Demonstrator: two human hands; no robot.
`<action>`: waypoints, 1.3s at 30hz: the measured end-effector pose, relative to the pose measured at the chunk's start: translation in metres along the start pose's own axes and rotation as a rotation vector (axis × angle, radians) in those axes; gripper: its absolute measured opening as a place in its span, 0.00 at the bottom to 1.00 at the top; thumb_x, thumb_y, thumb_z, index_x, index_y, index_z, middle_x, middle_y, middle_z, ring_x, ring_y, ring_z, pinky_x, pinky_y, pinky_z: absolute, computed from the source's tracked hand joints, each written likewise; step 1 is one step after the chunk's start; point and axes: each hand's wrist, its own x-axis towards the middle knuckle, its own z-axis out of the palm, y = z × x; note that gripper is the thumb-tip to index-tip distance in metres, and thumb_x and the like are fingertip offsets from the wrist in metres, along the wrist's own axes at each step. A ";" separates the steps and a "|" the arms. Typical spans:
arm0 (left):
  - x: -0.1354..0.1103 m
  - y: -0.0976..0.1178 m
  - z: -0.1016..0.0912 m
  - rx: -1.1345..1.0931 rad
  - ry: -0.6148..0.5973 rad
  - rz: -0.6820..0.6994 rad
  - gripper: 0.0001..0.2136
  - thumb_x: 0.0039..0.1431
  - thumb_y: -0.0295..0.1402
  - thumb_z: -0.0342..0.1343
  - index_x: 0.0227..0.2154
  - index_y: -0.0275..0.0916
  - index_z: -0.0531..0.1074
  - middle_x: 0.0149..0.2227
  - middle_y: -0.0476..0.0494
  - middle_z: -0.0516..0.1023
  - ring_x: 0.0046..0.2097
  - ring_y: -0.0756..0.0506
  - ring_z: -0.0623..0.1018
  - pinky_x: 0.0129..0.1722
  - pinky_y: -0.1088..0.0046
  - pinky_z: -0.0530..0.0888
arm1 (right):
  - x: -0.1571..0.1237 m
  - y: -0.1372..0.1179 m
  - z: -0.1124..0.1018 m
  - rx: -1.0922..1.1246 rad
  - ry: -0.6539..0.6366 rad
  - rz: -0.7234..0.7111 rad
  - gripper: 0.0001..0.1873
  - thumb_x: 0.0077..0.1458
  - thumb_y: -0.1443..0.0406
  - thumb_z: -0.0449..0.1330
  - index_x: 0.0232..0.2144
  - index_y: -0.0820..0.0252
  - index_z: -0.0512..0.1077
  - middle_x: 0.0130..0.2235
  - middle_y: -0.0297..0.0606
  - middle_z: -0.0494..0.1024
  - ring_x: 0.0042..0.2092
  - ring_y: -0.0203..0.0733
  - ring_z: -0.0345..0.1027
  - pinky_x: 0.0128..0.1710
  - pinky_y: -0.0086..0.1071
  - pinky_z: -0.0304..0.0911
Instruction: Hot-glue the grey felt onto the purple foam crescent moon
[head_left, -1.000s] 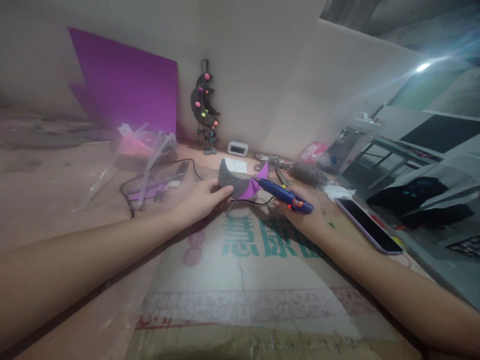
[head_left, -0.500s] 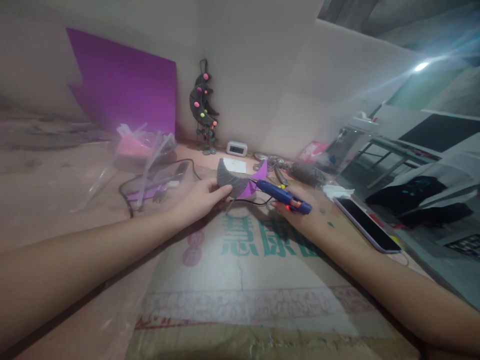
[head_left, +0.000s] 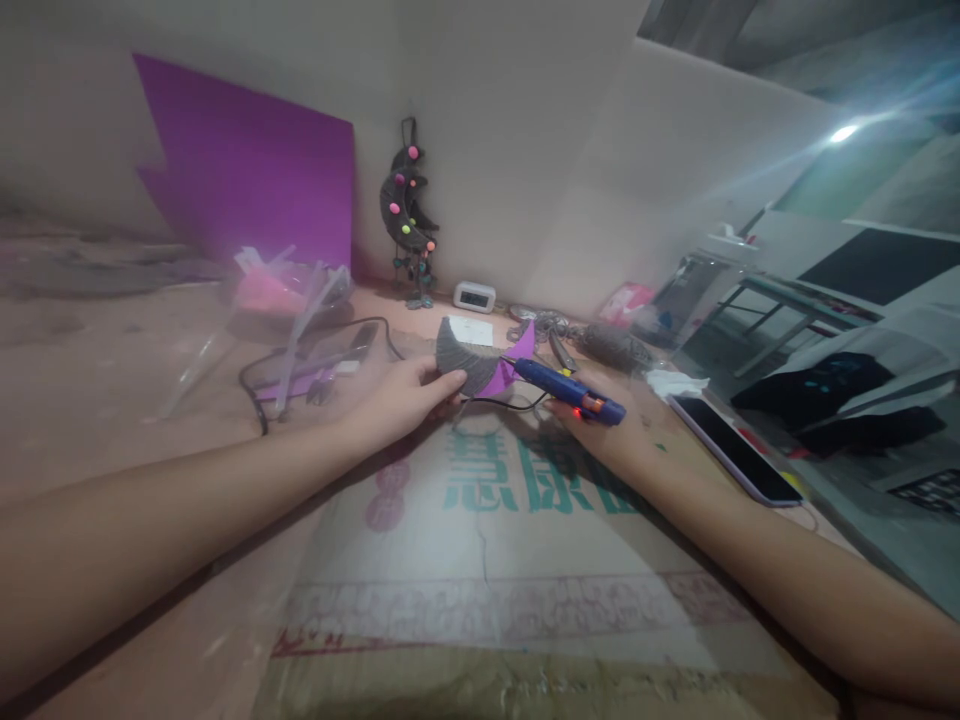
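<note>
My left hand pinches a crescent-shaped craft piece, grey yarn wound over purple card, holding it up above the cardboard sheet. My right hand grips a blue hot glue gun with a red light near its rear. The gun's nozzle touches the right part of the crescent, where grey meets purple. A thin black cord runs under the piece.
A purple board leans on the wall at the back left. A finished dark moon ornament hangs in the corner above a small white clock. A phone lies right. Plastic bags and a cable lie left.
</note>
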 end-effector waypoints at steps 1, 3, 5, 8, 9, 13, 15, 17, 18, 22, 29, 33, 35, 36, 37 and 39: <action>0.000 0.000 0.000 -0.001 -0.003 0.005 0.16 0.59 0.45 0.54 0.24 0.37 0.69 0.23 0.49 0.72 0.24 0.51 0.68 0.24 0.76 0.63 | 0.000 0.001 0.000 0.005 0.002 -0.008 0.12 0.53 0.56 0.60 0.25 0.54 0.64 0.25 0.33 0.69 0.29 0.41 0.63 0.29 0.33 0.56; 0.000 0.001 -0.001 0.003 -0.010 0.008 0.16 0.59 0.45 0.53 0.25 0.37 0.69 0.24 0.50 0.72 0.24 0.52 0.68 0.24 0.76 0.63 | 0.000 0.002 0.001 0.018 0.005 -0.023 0.14 0.53 0.55 0.60 0.23 0.54 0.63 0.24 0.33 0.67 0.28 0.40 0.61 0.28 0.32 0.55; 0.000 0.002 -0.001 0.012 -0.009 0.007 0.15 0.59 0.44 0.53 0.25 0.37 0.69 0.24 0.50 0.72 0.24 0.52 0.68 0.24 0.76 0.63 | 0.000 0.003 0.002 0.024 0.012 -0.028 0.15 0.53 0.54 0.60 0.23 0.55 0.62 0.24 0.32 0.67 0.27 0.40 0.61 0.28 0.32 0.55; 0.000 0.003 -0.001 0.018 -0.009 -0.004 0.15 0.59 0.44 0.53 0.25 0.36 0.69 0.24 0.49 0.72 0.25 0.52 0.69 0.24 0.76 0.63 | 0.000 0.003 0.002 0.025 0.013 -0.021 0.15 0.53 0.54 0.60 0.23 0.55 0.63 0.24 0.33 0.68 0.28 0.41 0.63 0.29 0.33 0.56; -0.001 0.003 -0.001 0.013 -0.007 -0.008 0.15 0.59 0.44 0.53 0.25 0.36 0.69 0.24 0.49 0.72 0.25 0.52 0.68 0.24 0.76 0.63 | 0.000 0.004 0.002 0.022 0.011 -0.019 0.14 0.53 0.54 0.60 0.24 0.55 0.63 0.24 0.33 0.68 0.29 0.41 0.63 0.30 0.33 0.56; -0.001 0.002 0.000 -0.016 -0.005 -0.023 0.14 0.59 0.43 0.54 0.26 0.37 0.68 0.24 0.49 0.72 0.25 0.52 0.68 0.25 0.76 0.64 | 0.000 0.004 0.002 0.010 0.011 -0.027 0.14 0.53 0.54 0.61 0.24 0.55 0.64 0.24 0.33 0.69 0.28 0.41 0.63 0.30 0.33 0.57; 0.000 0.001 0.000 -0.033 -0.005 -0.026 0.14 0.59 0.44 0.54 0.27 0.37 0.68 0.25 0.49 0.72 0.25 0.52 0.68 0.24 0.77 0.63 | -0.001 0.004 0.002 0.008 0.009 -0.034 0.14 0.53 0.54 0.61 0.24 0.54 0.64 0.24 0.33 0.69 0.29 0.41 0.64 0.30 0.33 0.57; 0.000 0.000 0.001 -0.052 -0.006 -0.025 0.14 0.58 0.44 0.54 0.27 0.37 0.68 0.24 0.49 0.72 0.25 0.52 0.68 0.24 0.77 0.63 | -0.001 0.004 0.002 0.002 0.005 -0.041 0.14 0.53 0.54 0.61 0.24 0.54 0.64 0.24 0.33 0.69 0.29 0.41 0.64 0.30 0.33 0.57; 0.000 0.000 0.001 -0.059 -0.008 -0.028 0.14 0.58 0.44 0.54 0.27 0.37 0.68 0.24 0.49 0.71 0.25 0.52 0.68 0.24 0.77 0.63 | -0.001 0.004 0.001 -0.003 0.003 -0.046 0.13 0.53 0.54 0.60 0.24 0.54 0.64 0.24 0.33 0.69 0.29 0.41 0.64 0.29 0.33 0.57; -0.001 0.002 0.001 -0.084 -0.013 -0.050 0.13 0.58 0.43 0.54 0.26 0.37 0.68 0.24 0.50 0.71 0.24 0.53 0.67 0.24 0.78 0.63 | 0.000 0.004 0.001 -0.009 0.004 -0.059 0.14 0.54 0.55 0.60 0.23 0.54 0.63 0.24 0.33 0.69 0.28 0.41 0.63 0.29 0.32 0.57; 0.000 0.000 0.001 -0.083 0.006 -0.060 0.15 0.57 0.44 0.55 0.26 0.37 0.68 0.24 0.49 0.71 0.24 0.53 0.68 0.24 0.77 0.64 | 0.000 0.002 0.000 -0.005 -0.014 -0.054 0.15 0.53 0.54 0.61 0.23 0.55 0.64 0.24 0.33 0.68 0.28 0.41 0.63 0.29 0.33 0.57; 0.001 -0.003 0.000 -0.068 0.024 -0.072 0.16 0.57 0.46 0.56 0.26 0.37 0.68 0.24 0.48 0.72 0.24 0.52 0.69 0.23 0.77 0.64 | 0.001 -0.003 -0.001 -0.016 -0.029 -0.064 0.15 0.54 0.54 0.60 0.23 0.54 0.63 0.24 0.33 0.68 0.28 0.41 0.63 0.29 0.33 0.57; 0.001 -0.004 0.000 -0.065 0.028 -0.067 0.16 0.56 0.47 0.56 0.26 0.37 0.68 0.23 0.48 0.72 0.24 0.52 0.69 0.23 0.77 0.65 | 0.001 -0.003 -0.001 -0.020 -0.021 -0.073 0.16 0.54 0.54 0.59 0.22 0.54 0.62 0.24 0.33 0.68 0.28 0.40 0.63 0.29 0.32 0.57; 0.001 -0.004 0.000 -0.068 0.030 -0.067 0.16 0.56 0.47 0.56 0.26 0.37 0.68 0.23 0.48 0.73 0.24 0.52 0.69 0.23 0.77 0.65 | 0.001 -0.003 -0.001 -0.024 -0.019 -0.078 0.16 0.54 0.54 0.59 0.22 0.54 0.62 0.24 0.33 0.68 0.28 0.40 0.63 0.29 0.32 0.57; 0.001 -0.003 0.000 -0.075 0.031 -0.070 0.16 0.56 0.46 0.56 0.26 0.37 0.68 0.24 0.48 0.73 0.24 0.52 0.69 0.23 0.77 0.65 | 0.001 -0.002 -0.001 -0.029 -0.023 -0.085 0.16 0.54 0.54 0.60 0.22 0.54 0.62 0.24 0.33 0.67 0.28 0.40 0.63 0.29 0.32 0.57; 0.000 -0.002 0.000 -0.088 0.030 -0.081 0.16 0.56 0.46 0.56 0.26 0.37 0.68 0.24 0.48 0.73 0.24 0.52 0.70 0.24 0.77 0.65 | 0.001 -0.001 0.000 -0.033 -0.035 -0.094 0.17 0.54 0.53 0.60 0.22 0.55 0.62 0.24 0.33 0.68 0.28 0.40 0.62 0.30 0.33 0.57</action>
